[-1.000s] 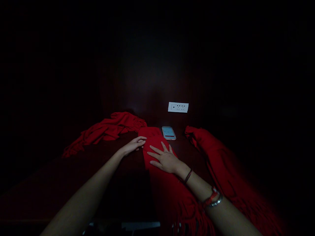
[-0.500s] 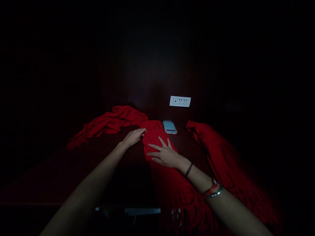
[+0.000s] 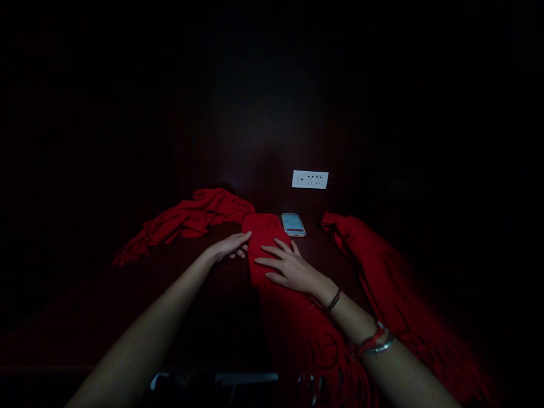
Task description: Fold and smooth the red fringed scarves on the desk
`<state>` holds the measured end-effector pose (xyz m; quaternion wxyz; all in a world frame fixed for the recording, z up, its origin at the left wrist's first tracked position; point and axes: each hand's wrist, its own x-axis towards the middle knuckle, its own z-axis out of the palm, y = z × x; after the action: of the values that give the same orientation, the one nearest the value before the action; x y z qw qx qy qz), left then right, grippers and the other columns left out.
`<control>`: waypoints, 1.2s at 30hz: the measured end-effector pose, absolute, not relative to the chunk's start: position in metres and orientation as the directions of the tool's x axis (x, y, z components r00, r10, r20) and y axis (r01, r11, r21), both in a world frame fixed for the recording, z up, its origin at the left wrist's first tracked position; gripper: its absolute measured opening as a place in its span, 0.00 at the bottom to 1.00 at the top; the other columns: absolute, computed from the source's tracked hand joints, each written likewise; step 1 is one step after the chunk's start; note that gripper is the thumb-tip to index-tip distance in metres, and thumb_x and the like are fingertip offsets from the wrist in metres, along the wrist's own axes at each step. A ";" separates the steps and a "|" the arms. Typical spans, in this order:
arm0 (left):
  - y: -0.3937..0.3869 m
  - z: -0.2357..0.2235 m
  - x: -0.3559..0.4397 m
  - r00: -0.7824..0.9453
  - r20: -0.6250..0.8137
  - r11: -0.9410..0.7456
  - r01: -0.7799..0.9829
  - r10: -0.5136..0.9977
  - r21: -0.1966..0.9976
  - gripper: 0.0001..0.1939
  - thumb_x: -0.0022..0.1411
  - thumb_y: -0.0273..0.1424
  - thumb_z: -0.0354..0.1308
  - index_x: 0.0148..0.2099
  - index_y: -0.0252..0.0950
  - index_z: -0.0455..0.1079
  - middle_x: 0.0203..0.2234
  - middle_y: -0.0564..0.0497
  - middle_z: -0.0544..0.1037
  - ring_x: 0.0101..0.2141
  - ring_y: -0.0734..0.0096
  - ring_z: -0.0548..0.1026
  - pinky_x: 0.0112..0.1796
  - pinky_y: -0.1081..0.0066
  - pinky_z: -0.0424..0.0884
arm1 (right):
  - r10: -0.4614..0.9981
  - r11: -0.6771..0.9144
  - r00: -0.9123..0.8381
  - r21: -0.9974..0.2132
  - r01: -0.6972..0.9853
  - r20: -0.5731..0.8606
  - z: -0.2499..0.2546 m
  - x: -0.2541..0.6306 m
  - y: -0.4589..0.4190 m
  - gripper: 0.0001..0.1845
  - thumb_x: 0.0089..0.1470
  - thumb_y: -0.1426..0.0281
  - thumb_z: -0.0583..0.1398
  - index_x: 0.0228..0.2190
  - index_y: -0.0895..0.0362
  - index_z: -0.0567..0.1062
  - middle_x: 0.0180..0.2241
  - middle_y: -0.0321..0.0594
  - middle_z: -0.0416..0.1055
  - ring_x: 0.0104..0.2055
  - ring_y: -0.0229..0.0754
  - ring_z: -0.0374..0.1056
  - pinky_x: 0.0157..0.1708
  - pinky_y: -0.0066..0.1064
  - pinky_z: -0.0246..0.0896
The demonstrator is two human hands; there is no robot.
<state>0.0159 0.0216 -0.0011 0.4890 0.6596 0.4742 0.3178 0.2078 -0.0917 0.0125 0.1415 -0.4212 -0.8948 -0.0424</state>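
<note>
A dark wall (image 3: 263, 119) stands over a dark reddish-brown tabletop (image 3: 318, 255), as I see it from my remote post through the head camera. A long, red fringed cloth scarf (image 3: 382, 269) lies along the right side. A second red fringed cloth length, the middle scarf (image 3: 289, 317), runs from the table's far side toward its near edge, fringe nearest the wearer. A rumpled red cloth with fringed ends (image 3: 191, 218) lies to the left.

The right hand (image 3: 297, 272) rests on the middle scarf, fingers fanned apart and holding nothing. The left hand (image 3: 229, 246) is at that scarf's left edge. Half a second ago its fingertips are gathered at the cloth; now the thumb stands apart from the fingers. I judge the edge is being let go or regripped while the right hand steadies the fabric; whether any cloth sits between them, I cannot tell.

A white rectangular socket plate (image 3: 310, 179) is on the wall. Smaller, a light-rimmed phone with a lit screen (image 3: 293, 224) lies just beside the scarf's far end. Smallest, a thin dark wristband (image 3: 335, 299) circles the right wrist.
</note>
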 end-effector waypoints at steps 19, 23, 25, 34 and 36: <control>0.020 -0.005 0.024 0.593 -0.082 0.177 -0.105 0.801 0.979 0.09 0.48 0.30 0.58 0.30 0.34 0.60 0.17 0.60 0.61 0.14 0.88 0.59 0.15 0.87 0.57 | 0.503 0.719 -0.823 0.399 0.569 0.266 0.003 0.181 -0.099 0.12 0.53 0.74 0.47 0.33 0.55 0.70 0.29 0.37 0.67 0.38 0.39 0.60 0.53 0.47 0.31; 0.022 -0.003 0.017 0.553 0.028 0.113 -0.219 0.832 0.969 0.12 0.46 0.28 0.60 0.33 0.35 0.61 0.21 0.57 0.65 0.19 0.85 0.65 0.21 0.83 0.63 | 0.449 0.791 -0.841 0.303 0.531 0.303 0.006 0.184 -0.101 0.11 0.51 0.73 0.49 0.29 0.55 0.70 0.27 0.34 0.66 0.33 0.34 0.60 0.50 0.32 0.44; 0.025 -0.004 0.012 0.523 0.054 0.099 -0.261 0.851 0.960 0.13 0.45 0.26 0.61 0.34 0.35 0.61 0.26 0.55 0.68 0.24 0.81 0.68 0.27 0.79 0.67 | 0.408 0.833 -0.846 0.239 0.499 0.344 0.008 0.185 -0.102 0.11 0.51 0.73 0.49 0.30 0.54 0.71 0.28 0.34 0.65 0.33 0.33 0.60 0.46 0.27 0.49; 0.028 -0.004 0.006 0.618 -0.019 0.102 -0.100 0.786 0.990 0.11 0.47 0.32 0.59 0.31 0.33 0.62 0.25 0.54 0.68 0.26 0.79 0.67 0.29 0.77 0.66 | 0.381 0.884 -0.888 0.180 0.431 0.257 0.008 0.183 -0.107 0.08 0.47 0.74 0.52 0.26 0.56 0.71 0.24 0.34 0.65 0.30 0.33 0.59 0.38 0.25 0.54; 0.028 -0.004 0.003 0.632 -0.046 0.057 0.003 0.774 0.998 0.13 0.48 0.37 0.56 0.31 0.33 0.61 0.22 0.56 0.66 0.22 0.80 0.66 0.25 0.79 0.64 | 0.400 0.890 -0.879 0.120 0.440 0.261 0.009 0.183 -0.108 0.09 0.45 0.76 0.52 0.28 0.56 0.71 0.25 0.34 0.66 0.31 0.34 0.59 0.36 0.25 0.54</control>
<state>0.0030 0.0282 -0.0038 0.6563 0.6206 0.3129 0.2938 0.1830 -0.1082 0.0092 0.1154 -0.2176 -0.9652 -0.0881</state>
